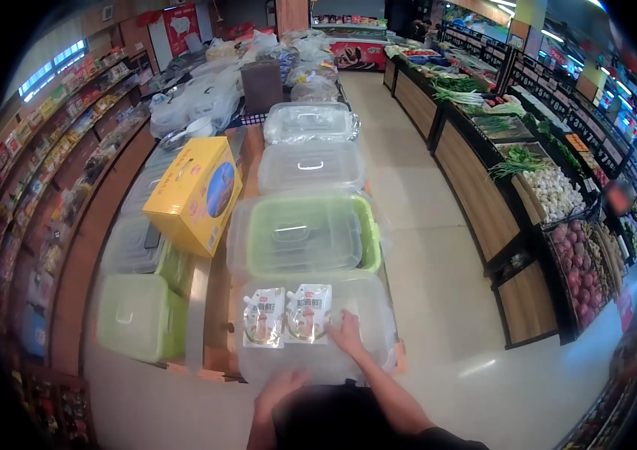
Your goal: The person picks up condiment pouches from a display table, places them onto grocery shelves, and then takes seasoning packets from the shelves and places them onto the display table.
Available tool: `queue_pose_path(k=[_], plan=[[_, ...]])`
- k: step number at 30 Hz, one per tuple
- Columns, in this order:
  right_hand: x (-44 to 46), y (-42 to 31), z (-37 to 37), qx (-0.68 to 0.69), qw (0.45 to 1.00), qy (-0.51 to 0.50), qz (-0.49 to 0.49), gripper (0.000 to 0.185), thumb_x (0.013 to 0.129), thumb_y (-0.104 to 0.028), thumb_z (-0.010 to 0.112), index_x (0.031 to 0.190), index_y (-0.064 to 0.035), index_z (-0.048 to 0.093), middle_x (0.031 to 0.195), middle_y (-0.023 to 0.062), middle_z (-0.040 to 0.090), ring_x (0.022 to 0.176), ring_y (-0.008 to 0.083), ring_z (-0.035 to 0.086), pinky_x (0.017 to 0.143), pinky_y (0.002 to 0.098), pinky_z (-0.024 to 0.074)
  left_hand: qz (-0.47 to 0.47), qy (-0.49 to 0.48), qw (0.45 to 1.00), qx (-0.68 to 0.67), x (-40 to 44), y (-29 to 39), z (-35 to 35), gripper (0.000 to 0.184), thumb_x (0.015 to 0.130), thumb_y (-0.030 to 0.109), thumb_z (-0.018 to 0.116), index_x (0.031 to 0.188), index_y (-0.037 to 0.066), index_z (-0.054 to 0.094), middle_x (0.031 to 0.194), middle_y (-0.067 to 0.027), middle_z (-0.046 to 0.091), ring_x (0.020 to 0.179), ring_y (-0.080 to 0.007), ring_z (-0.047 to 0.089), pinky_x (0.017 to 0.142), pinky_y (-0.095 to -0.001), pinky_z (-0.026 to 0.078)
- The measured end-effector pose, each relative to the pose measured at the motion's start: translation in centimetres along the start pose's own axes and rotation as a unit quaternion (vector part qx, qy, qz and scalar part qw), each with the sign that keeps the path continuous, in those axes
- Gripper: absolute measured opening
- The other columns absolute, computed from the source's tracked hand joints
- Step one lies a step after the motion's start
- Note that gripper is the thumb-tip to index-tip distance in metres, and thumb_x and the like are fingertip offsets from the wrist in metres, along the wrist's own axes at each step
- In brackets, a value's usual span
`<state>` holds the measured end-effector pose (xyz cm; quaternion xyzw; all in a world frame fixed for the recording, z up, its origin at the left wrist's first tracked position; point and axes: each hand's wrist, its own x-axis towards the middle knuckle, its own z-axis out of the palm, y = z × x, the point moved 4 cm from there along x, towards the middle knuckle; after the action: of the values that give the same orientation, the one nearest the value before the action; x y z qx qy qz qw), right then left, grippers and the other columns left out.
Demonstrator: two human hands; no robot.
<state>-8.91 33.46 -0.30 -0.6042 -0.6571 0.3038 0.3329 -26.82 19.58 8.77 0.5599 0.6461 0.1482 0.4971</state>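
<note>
Holding its fingers apart above the translucent lid, the right hand has its thumb side at the right edge of the right pouch; whether it touches the film is hard to tell. That pouch lies flat, directly left of those fingers, its long axis running away from the person and its spout at the far left corner. The left hand is blurred, back toward the body from the same pouch, so the right is the nearer one; I cannot tell whether its fingers are together or apart. Farther left of the right fingers, just beside the first, the left pouch lies nearly parallel. Beyond the fingers stands a green bin; ahead and well to their left, a yellow box.
</note>
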Motion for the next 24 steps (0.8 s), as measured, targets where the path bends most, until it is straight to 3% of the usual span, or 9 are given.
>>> queue_pose_path(k=[3,6,8,11,14,17,18,21,24], plan=[[0.9,-2.2,1.3,-0.057,0.995,0.003,0.082,0.083,0.073,-0.043,0.074,0.129,0.0066,0.039,0.117,0.0291,0.048,0.111,0.041,0.046,0.092,0.0453,0.0408,0.13,0.273,0.952,-0.05,6.1,1.6,-3.4,0.048,0.086,0.036,0.061,0.121,0.003,0.053,0.104,-0.023,0.06,0.096,-0.0396,0.059,0.083,-0.0424,0.047],[1.4,-2.0,3.1,-0.037,0.995,0.031,0.083,0.078,0.07,-0.044,0.076,0.12,0.0069,0.043,0.106,0.0267,0.054,0.1,0.0402,0.053,0.086,0.0446,0.0441,0.15,0.352,0.92,0.091,9.1,0.7,-3.5,0.048,0.086,0.036,0.061,0.12,0.003,0.052,0.111,-0.0238,0.054,0.096,-0.0417,0.057,0.081,-0.0449,0.048],[2.5,-3.4,3.9,-0.008,0.995,0.078,0.065,0.064,0.068,-0.038,0.079,0.103,0.007,0.052,0.09,0.023,0.062,0.086,0.0374,0.061,0.076,0.0415,0.0492,0.123,0.271,0.947,0.118,10.0,0.0,-3.6,0.045,0.086,0.035,0.06,0.118,0.004,0.054,0.112,-0.0221,0.051,0.096,-0.0414,0.057,0.08,-0.0459,0.048],[2.8,-4.5,3.9,0.043,0.991,0.109,0.071,0.061,0.066,-0.038,0.08,0.098,0.0065,0.055,0.087,0.0208,0.064,0.077,0.0324,0.064,0.069,0.0393,0.0504,0.128,0.224,0.954,0.151,10.3,-0.7,-3.8,0.044,0.086,0.034,0.06,0.117,0.005,0.055,0.108,-0.0203,0.051,0.095,-0.0401,0.057,0.079,-0.046,0.048],[2.1,-4.2,3.6,0.149,0.973,0.072,0.162,0.054,0.069,-0.033,0.078,0.101,0.0065,0.058,0.089,0.0163,0.067,0.083,0.0246,0.065,0.071,0.0353,0.0504,0.159,0.189,0.96,0.133,9.9,-1.2,-4.3,0.043,0.086,0.034,0.061,0.116,0.004,0.056,0.106,-0.02,0.052,0.095,-0.04,0.057,0.079,-0.0462,0.048],[-0.2,-8.8,-0.6,0.334,0.917,-0.086,0.201,0.04,0.085,-0.018,0.066,0.115,0.0061,0.054,0.103,0.015,0.068,0.092,0.019,0.065,0.08,0.032,0.0505,0.222,0.165,0.958,0.079,9.3,-1.4,-4.6,0.045,0.086,0.033,0.062,0.116,0.001,0.055,0.108,-0.0209,0.054,0.097,-0.0382,0.058,0.08,-0.045,0.048],[-1.0,-8.0,-0.6,0.389,0.903,-0.063,0.175,0.03,0.088,-0.009,0.06,0.114,0.0047,0.055,0.1,0.0105,0.069,0.091,0.0157,0.065,0.08,0.0297,0.0506,0.249,0.162,0.953,0.056,9.0,-1.2,-4.5,0.046,0.086,0.033,0.063,0.116,-0.001,0.054,0.11,-0.0212,0.055,0.098,-0.0372,0.058,0.08,-0.0443,0.048],[-5.9,-8.8,-3.8,0.49,0.85,-0.042,0.189,0.032,0.089,-0.011,0.062,0.116,0.0033,0.055,0.104,0.0114,0.068,0.092,0.018,0.065,0.083,0.0309,0.0512,0.24,0.178,0.954,-0.032,6.1,-0.8,-3.4,0.046,0.09,0.031,0.06,0.117,-0.005,0.052,0.107,-0.0201,0.06,0.095,-0.027,0.062,0.08,-0.0393,0.048],[-12.5,-9.2,-6.3,0.584,0.764,-0.011,0.273,0.035,0.09,-0.015,0.063,0.119,0.0021,0.054,0.11,0.0118,0.065,0.093,0.02,0.065,0.085,0.0327,0.0519,0.155,-0.095,0.962,-0.206,6.2,-4.5,1.2,0.043,0.094,0.031,0.056,0.12,-0.003,0.054,0.103,-0.0099,0.062,0.093,-0.0157,0.059,0.079,-0.03,0.048]])
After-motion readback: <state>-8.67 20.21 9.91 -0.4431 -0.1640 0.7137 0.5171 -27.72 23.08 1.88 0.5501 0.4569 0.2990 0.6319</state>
